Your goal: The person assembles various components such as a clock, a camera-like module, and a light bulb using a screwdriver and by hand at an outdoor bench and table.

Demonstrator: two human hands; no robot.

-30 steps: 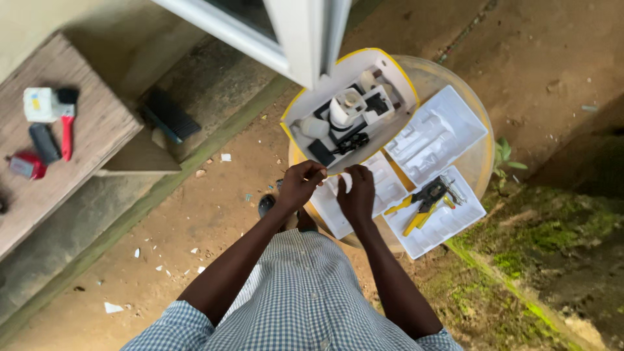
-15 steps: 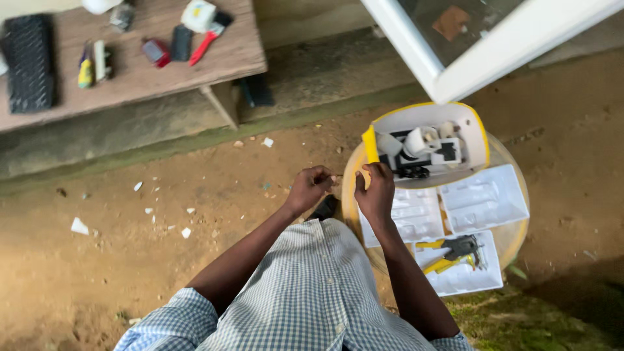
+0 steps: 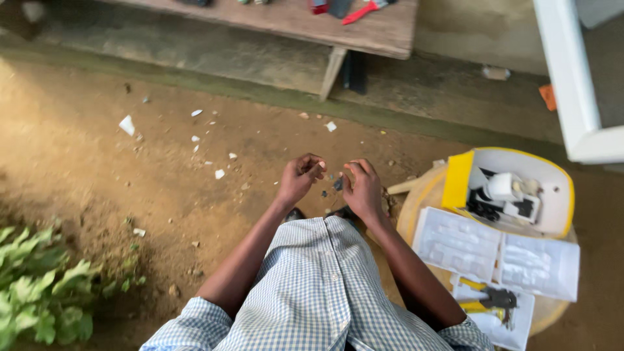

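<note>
Left arm: I see it bare, reaching forward and bent slightly inward.
Left hand (image 3: 300,177): fingers curled loosely, tips pinched together.
Right arm: stretched forward alongside.
Right hand (image 3: 363,188): fingers curled, thumb toward the left hand, the two close but apart.

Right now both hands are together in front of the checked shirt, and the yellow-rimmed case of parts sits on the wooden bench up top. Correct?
Not quite. The head view shows the yellow-rimmed case on the round table at the person's right, not on the wooden bench. The rest stands: left hand and right hand are close together in front of the checked shirt.
</note>
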